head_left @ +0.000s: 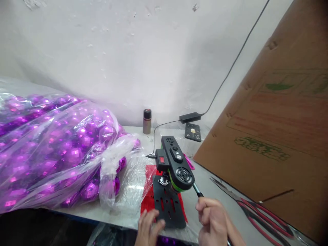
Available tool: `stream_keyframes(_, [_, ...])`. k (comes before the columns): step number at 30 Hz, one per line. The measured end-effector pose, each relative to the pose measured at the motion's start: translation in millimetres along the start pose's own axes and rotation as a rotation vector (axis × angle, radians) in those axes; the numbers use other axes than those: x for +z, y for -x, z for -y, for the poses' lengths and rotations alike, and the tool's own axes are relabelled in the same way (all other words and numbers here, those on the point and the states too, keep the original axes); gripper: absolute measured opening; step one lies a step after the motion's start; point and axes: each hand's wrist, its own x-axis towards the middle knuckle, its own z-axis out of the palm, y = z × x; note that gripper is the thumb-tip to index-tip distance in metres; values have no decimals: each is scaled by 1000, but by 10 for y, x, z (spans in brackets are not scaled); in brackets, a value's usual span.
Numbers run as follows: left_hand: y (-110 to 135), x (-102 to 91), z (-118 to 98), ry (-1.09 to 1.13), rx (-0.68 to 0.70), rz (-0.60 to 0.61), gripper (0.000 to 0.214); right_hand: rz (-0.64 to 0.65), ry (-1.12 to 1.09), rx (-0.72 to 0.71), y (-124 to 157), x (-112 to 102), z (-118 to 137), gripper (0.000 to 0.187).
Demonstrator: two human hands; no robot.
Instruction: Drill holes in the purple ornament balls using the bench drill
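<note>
A small black-and-green electric machine (176, 164) with a red switch stands on a black slotted base plate (170, 212), over a red sheet (148, 203). My right hand (214, 222) is closed round a thin rod handle (198, 191) that leads to the machine's near end; its lower part is hidden by my fist. At the front left corner of the plate my left hand (149, 227) has its fingers spread and holds nothing. Whether its fingertips touch the plate, I cannot tell.
A clear bag of shiny purple balls (69, 150) fills the left side. Behind stand a small bottle (147, 122), a black power adapter (190, 118) with cord, and a phone (193, 132). Red-handled scissors (256, 213) lie right, beside a large cardboard box (276, 116).
</note>
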Motion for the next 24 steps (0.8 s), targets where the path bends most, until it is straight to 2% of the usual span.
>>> stream_keyframes(2, [-443,-154,326,-134,-75,-2,47,26,-7,-8,19,-22,-32,48])
stream_keyframes(3, [-705,-230,514,-244,-195,35,45,24,-15,-17,22,-26,-39,47])
stream_keyframes(5, [-1212,-346,878,-478,-318,193,45,29,-13,-26,23,-21,-39,47])
stream_keyframes(8, [-1720,-378,1247,-559,-379,267,53,36,3,-33,20,-12,-25,47])
stream_keyframes(10, [-1858,-325,1341,-578,-405,288,55,58,1,-46,22,-27,-26,47])
stream_keyframes(15, [-1960,-213,1351,-612,-480,333,60,148,-4,-54,61,-134,-79,40])
stream_keyframes(18, [-2054,-235,1366,-606,-543,358,62,185,3,-34,83,-168,-93,38])
stream_keyframes(24, [-2149,-370,1343,-494,-645,402,54,154,13,-73,55,-101,-33,40])
